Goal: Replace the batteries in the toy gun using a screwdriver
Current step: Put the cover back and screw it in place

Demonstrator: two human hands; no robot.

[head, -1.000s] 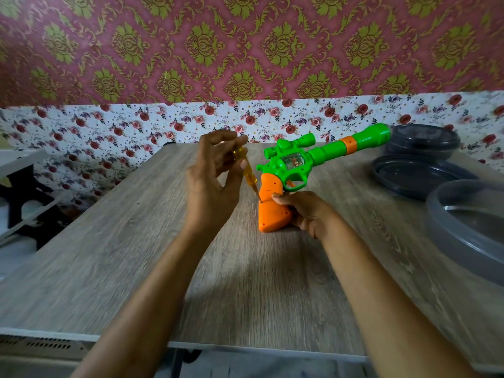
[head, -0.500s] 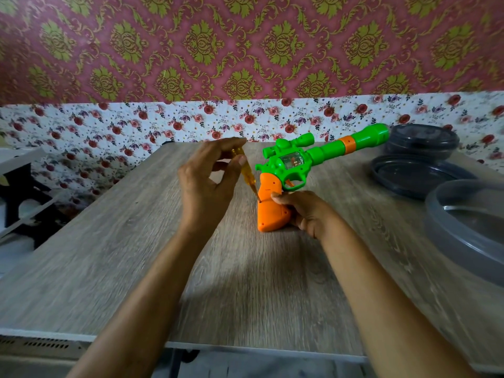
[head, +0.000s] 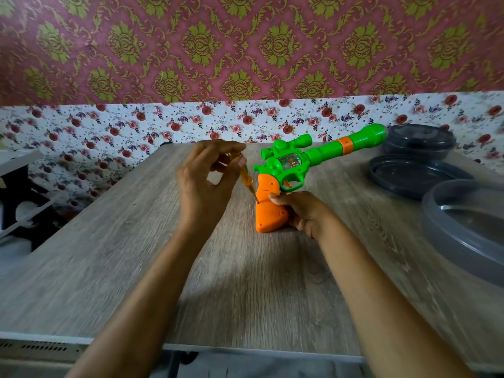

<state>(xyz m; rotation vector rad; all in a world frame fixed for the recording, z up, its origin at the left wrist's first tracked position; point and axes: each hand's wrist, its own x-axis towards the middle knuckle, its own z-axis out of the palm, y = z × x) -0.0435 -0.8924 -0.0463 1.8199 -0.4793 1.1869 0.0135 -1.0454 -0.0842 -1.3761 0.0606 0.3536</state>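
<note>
On the wood-grain table (head: 109, 268), the toy gun (head: 289, 165) stands on the butt of its smooth orange grip (head: 268, 214), its glossy green barrel angled up to the right. The right hand (head: 302, 211) wraps the grip. The fingers of the left hand (head: 204, 186) pinch a slim amber screwdriver (head: 246, 178), its tip at a screw hole. The battery cover looks closed, so opening, swapping and refastening likely remain.

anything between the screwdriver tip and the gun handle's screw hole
Nothing visible: the yellow translucent screwdriver in the left hand has its tip at the hole in the green-and-orange plastic toy gun; the right hand holds the handle's right side.
</note>
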